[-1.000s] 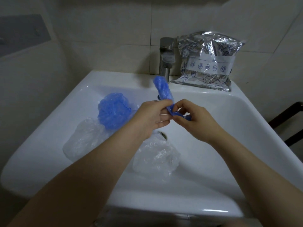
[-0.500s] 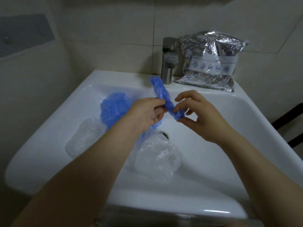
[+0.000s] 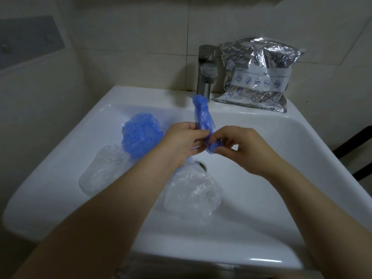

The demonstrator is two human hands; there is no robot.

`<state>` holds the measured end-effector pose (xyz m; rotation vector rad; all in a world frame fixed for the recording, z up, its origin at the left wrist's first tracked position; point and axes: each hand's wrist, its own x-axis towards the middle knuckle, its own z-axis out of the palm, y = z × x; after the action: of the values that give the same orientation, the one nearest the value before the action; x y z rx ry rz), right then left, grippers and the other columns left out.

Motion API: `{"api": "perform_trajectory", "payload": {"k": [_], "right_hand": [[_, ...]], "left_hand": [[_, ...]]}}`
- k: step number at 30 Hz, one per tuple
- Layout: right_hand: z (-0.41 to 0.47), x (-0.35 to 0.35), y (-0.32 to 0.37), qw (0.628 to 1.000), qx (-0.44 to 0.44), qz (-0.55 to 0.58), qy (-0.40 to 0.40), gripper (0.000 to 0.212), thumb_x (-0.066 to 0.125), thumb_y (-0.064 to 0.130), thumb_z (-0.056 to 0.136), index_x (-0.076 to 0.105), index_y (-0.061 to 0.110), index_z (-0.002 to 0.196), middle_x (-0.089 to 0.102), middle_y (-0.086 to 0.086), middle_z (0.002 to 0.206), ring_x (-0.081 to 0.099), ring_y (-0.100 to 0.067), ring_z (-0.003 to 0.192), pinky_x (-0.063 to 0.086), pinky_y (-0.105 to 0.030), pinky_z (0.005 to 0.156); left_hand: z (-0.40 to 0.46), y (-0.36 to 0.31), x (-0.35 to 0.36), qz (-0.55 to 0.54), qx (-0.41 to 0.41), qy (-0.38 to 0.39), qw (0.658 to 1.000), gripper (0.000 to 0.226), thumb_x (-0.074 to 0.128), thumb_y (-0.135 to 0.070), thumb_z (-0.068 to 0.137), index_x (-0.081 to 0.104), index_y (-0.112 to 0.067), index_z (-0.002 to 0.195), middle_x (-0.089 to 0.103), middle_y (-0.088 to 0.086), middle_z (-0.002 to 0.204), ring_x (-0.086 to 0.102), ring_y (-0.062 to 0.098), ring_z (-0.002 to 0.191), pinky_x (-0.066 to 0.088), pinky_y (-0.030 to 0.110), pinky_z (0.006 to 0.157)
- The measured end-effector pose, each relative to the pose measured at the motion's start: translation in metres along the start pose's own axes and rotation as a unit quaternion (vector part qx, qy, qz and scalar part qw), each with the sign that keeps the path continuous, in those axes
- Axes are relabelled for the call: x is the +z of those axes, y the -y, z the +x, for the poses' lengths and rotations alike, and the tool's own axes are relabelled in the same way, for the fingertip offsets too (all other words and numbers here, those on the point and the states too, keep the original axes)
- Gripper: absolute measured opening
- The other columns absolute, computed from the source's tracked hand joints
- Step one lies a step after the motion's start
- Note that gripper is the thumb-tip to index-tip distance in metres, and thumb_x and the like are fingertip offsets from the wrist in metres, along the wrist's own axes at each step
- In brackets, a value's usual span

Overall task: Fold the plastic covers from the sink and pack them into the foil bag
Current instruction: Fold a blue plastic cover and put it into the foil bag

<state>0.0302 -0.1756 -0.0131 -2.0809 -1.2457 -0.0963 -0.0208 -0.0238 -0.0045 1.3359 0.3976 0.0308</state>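
Blue cover (image 3: 203,119) pinched by both hands above the sink (image 3: 271,158).

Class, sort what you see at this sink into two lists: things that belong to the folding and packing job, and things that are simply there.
Part of the job:
rolled blue cover, pinched by left hand and right hand
crumpled blue cover
left clear cover
right clear cover
foil bag
sink

Just there:
faucet
tiled wall
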Motion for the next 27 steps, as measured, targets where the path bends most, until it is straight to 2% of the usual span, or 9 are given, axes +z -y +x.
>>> {"api": "perform_trajectory", "payload": {"k": [4, 9, 11, 14, 18, 20, 23, 25, 27], "right_hand": [[0.002, 0.003, 0.006, 0.989, 0.100, 0.098, -0.042, 0.029, 0.071, 0.013, 0.078, 0.048, 0.031, 0.083, 0.066, 0.000, 0.080, 0.059, -0.018, 0.066, 0.049, -0.026, 0.066], [0.002, 0.005, 0.003, 0.987, 0.134, 0.033, -0.080, 0.016, 0.073, 0.019, 0.077, 0.057, 0.020, 0.073, 0.057, 0.011, 0.068, 0.051, -0.010, 0.056, 0.039, -0.010, 0.057], [0.002, 0.003, 0.002, 0.986, 0.123, 0.005, -0.108, 0.019, 0.074, 0.021, 0.076, 0.056, 0.027, 0.071, 0.051, 0.012, 0.076, 0.046, -0.009, 0.057, 0.036, -0.007, 0.059], [0.003, 0.002, -0.001, 0.984, 0.100, -0.001, -0.147, 0.030, 0.075, 0.021, 0.074, 0.050, 0.037, 0.074, 0.049, 0.006, 0.084, 0.043, -0.010, 0.059, 0.035, -0.008, 0.060], [0.001, -0.003, 0.003, 0.990, 0.000, -0.019, -0.143, 0.028, 0.074, 0.036, 0.073, 0.054, 0.027, 0.091, 0.048, 0.005, 0.101, 0.048, -0.008, 0.072, 0.041, -0.013, 0.061], [-0.001, -0.005, 0.005, 0.989, -0.054, -0.081, -0.112, 0.034, 0.064, 0.047, 0.074, 0.060, 0.020, 0.095, 0.047, 0.005, 0.110, 0.048, -0.006, 0.080, 0.046, -0.019, 0.063], [0.000, -0.003, 0.007, 0.978, -0.086, -0.159, -0.105, 0.024, 0.054, 0.038, 0.080, 0.062, 0.017, 0.091, 0.056, 0.002, 0.105, 0.054, -0.014, 0.082, 0.052, -0.038, 0.058], [0.001, -0.001, 0.006, 0.974, -0.093, -0.176, -0.109, 0.019, 0.054, 0.029, 0.082, 0.064, 0.013, 0.083, 0.061, -0.001, 0.094, 0.058, -0.021, 0.076, 0.051, -0.039, 0.056], [0.003, -0.001, 0.007, 0.973, -0.095, -0.182, -0.108, 0.011, 0.059, 0.020, 0.080, 0.064, 0.010, 0.079, 0.062, -0.003, 0.085, 0.058, -0.026, 0.072, 0.050, -0.038, 0.058]], "left_hand": [[-0.001, 0.001, 0.004, 0.006, 0.004, 0.005, 1.000, 0.008, 0.059, 0.000, 0.087, 0.060, -0.007, 0.091, 0.067, 0.008, 0.074, 0.066, 0.011, 0.054, 0.056, 0.020, 0.054], [-0.002, 0.000, 0.006, -0.002, 0.007, 0.043, 0.999, 0.017, 0.057, -0.008, 0.091, 0.059, -0.002, 0.106, 0.068, 0.012, 0.091, 0.069, 0.023, 0.078, 0.058, 0.032, 0.076], [-0.002, -0.001, 0.007, -0.020, 0.007, 0.071, 0.997, 0.021, 0.057, -0.010, 0.090, 0.060, 0.000, 0.109, 0.069, 0.013, 0.093, 0.069, 0.024, 0.083, 0.057, 0.036, 0.080], [-0.002, 0.000, 0.008, -0.042, 0.012, 0.083, 0.996, 0.020, 0.053, -0.001, 0.090, 0.059, 0.000, 0.110, 0.071, 0.010, 0.086, 0.070, 0.018, 0.077, 0.059, 0.027, 0.072], [-0.001, -0.001, 0.007, -0.080, -0.014, 0.052, 0.995, 0.013, 0.048, 0.003, 0.092, 0.059, -0.005, 0.092, 0.069, 0.003, 0.064, 0.067, 0.009, 0.054, 0.055, 0.018, 0.055], [0.000, -0.003, 0.006, -0.100, -0.011, 0.038, 0.994, 0.014, 0.047, 0.002, 0.093, 0.059, -0.004, 0.092, 0.068, 0.005, 0.067, 0.066, 0.009, 0.053, 0.055, 0.018, 0.053], [0.002, -0.002, 0.006, -0.093, -0.013, 0.038, 0.995, 0.015, 0.046, 0.000, 0.093, 0.059, -0.006, 0.091, 0.068, 0.004, 0.066, 0.067, 0.011, 0.059, 0.057, 0.022, 0.065], [0.002, -0.002, 0.006, -0.071, -0.026, 0.034, 0.997, 0.014, 0.048, -0.006, 0.092, 0.060, -0.011, 0.086, 0.067, -0.001, 0.062, 0.065, 0.011, 0.066, 0.049, 0.027, 0.084], [0.002, -0.004, 0.006, -0.073, -0.039, 0.029, 0.996, 0.016, 0.052, -0.013, 0.091, 0.060, -0.014, 0.077, 0.065, -0.004, 0.061, 0.061, 0.011, 0.071, 0.039, 0.030, 0.092]]}}
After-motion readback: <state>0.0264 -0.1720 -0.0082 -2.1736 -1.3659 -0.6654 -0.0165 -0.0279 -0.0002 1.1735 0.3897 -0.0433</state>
